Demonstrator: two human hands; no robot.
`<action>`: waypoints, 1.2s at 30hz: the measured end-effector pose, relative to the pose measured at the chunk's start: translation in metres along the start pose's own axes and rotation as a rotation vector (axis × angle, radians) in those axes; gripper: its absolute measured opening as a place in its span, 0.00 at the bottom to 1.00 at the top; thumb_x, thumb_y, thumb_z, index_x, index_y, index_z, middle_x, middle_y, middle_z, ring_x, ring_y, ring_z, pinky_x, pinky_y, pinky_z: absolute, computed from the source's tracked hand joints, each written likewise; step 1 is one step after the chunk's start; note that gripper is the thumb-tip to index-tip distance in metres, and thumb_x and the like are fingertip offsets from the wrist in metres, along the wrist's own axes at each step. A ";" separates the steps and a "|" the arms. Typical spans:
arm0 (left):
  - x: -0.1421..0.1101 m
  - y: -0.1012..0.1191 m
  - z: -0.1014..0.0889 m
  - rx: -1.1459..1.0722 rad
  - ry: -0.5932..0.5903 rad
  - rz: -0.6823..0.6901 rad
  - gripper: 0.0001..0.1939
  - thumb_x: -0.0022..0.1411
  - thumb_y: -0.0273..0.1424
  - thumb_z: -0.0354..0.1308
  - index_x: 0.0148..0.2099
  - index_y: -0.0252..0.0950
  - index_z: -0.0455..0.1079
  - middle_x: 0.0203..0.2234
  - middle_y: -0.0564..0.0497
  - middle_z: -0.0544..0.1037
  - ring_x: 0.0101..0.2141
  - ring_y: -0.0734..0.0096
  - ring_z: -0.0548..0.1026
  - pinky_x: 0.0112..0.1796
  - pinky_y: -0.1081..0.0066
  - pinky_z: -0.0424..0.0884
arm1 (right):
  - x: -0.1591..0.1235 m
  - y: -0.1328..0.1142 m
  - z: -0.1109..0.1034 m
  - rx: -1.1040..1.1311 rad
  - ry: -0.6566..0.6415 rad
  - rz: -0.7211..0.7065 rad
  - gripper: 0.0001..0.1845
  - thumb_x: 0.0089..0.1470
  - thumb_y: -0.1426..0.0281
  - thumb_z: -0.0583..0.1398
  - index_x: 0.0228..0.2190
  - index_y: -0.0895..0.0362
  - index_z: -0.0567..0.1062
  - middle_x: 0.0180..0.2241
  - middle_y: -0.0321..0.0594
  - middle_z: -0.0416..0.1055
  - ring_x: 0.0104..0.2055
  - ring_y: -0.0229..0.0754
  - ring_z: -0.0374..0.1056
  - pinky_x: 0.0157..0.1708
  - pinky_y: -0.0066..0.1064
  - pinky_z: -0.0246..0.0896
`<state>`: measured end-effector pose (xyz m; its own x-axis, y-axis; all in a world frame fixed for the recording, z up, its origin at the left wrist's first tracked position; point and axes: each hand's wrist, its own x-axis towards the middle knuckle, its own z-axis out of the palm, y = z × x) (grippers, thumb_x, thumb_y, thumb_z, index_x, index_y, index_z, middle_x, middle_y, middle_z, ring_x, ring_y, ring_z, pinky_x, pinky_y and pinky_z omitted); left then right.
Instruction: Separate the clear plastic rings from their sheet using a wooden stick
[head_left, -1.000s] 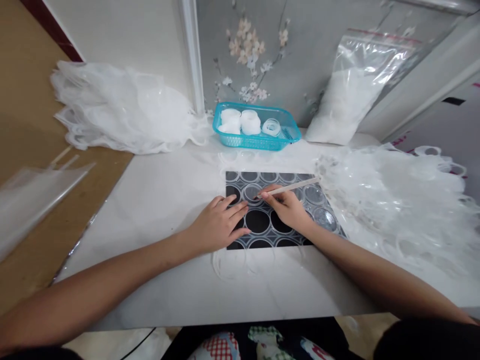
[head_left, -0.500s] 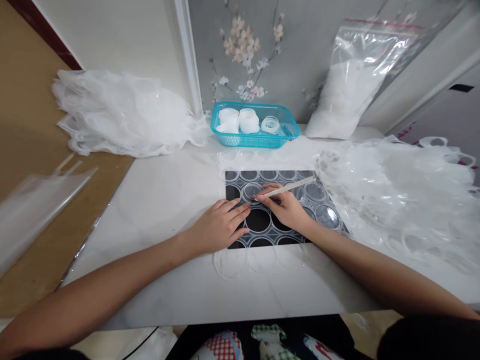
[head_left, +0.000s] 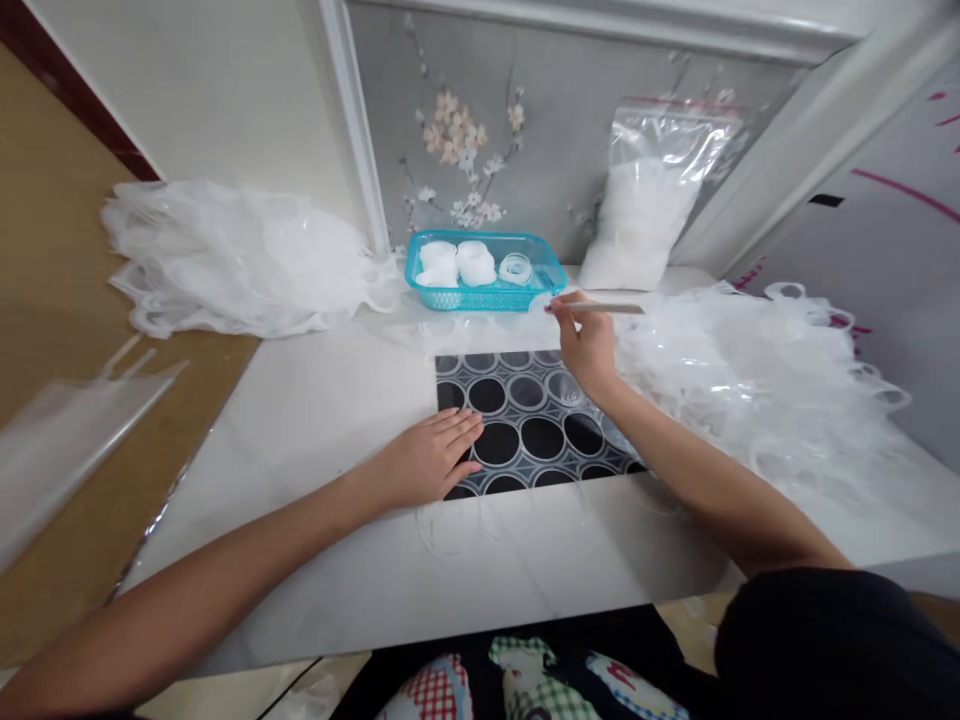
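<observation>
A clear plastic sheet with a pattern of rings (head_left: 526, 392) lies over a black rectangular board (head_left: 541, 437) on the white table. My left hand (head_left: 435, 455) rests flat on its left edge, fingers stretched out. Raised over the far right edge, my right hand (head_left: 589, 345) is closed around a slim pale stick-like tool (head_left: 609, 308). At its fingertips, a small translucent round piece (head_left: 540, 303) shows close to the front of the blue basket (head_left: 486, 298). How the piece is held is too small to tell.
In the basket sit stacks of white rings (head_left: 475, 262). A heap of translucent ring sheets (head_left: 247, 255) lies at left, and another pile of ring sheets (head_left: 742, 370) at right. A filled zip bag (head_left: 637, 220) leans against the wall behind.
My right hand has moved from the sheet up toward the basket, carrying the tool and a round piece. My left hand stays on the sheet's left edge. The camera view has shifted.
</observation>
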<state>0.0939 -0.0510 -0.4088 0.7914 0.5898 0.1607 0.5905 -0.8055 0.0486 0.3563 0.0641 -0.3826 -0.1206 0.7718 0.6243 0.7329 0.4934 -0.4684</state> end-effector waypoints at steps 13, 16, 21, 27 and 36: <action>0.054 0.025 0.011 -0.033 0.062 0.080 0.33 0.70 0.48 0.41 0.58 0.23 0.65 0.56 0.33 0.68 0.59 0.54 0.65 0.58 0.58 0.61 | -0.082 -0.012 -0.014 0.359 -0.345 0.141 0.18 0.61 0.58 0.54 0.32 0.53 0.78 0.36 0.43 0.78 0.50 0.50 0.70 0.53 0.44 0.64; 0.054 0.024 0.017 -0.022 0.067 0.075 0.33 0.71 0.48 0.39 0.58 0.24 0.66 0.56 0.34 0.68 0.58 0.55 0.66 0.58 0.57 0.61 | -0.079 -0.011 -0.013 0.360 -0.340 0.132 0.16 0.61 0.59 0.54 0.33 0.53 0.78 0.38 0.41 0.78 0.52 0.50 0.70 0.55 0.45 0.62; 0.050 0.023 0.017 -0.032 0.075 0.077 0.32 0.71 0.47 0.40 0.57 0.23 0.66 0.56 0.34 0.68 0.59 0.54 0.65 0.58 0.59 0.61 | -0.079 -0.010 -0.014 0.329 -0.334 0.082 0.15 0.61 0.61 0.54 0.32 0.53 0.78 0.37 0.40 0.78 0.51 0.49 0.71 0.56 0.45 0.62; 0.050 0.025 0.015 -0.092 0.029 0.060 0.35 0.69 0.49 0.42 0.60 0.22 0.62 0.59 0.32 0.64 0.60 0.53 0.62 0.59 0.56 0.60 | -0.094 -0.020 -0.013 -0.075 -0.375 -0.198 0.11 0.61 0.70 0.54 0.39 0.51 0.77 0.44 0.38 0.77 0.62 0.56 0.57 0.61 0.63 0.42; 0.052 0.020 0.001 -0.135 0.014 0.043 0.32 0.69 0.48 0.44 0.59 0.25 0.65 0.57 0.37 0.67 0.59 0.57 0.65 0.58 0.60 0.62 | -0.017 0.035 -0.047 -0.131 0.085 0.159 0.16 0.62 0.67 0.49 0.33 0.57 0.76 0.36 0.46 0.76 0.43 0.48 0.70 0.49 0.46 0.60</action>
<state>0.1474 -0.0362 -0.3999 0.8126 0.5547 0.1788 0.5290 -0.8308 0.1730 0.4155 0.0492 -0.3808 0.0560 0.7963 0.6023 0.8198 0.3077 -0.4830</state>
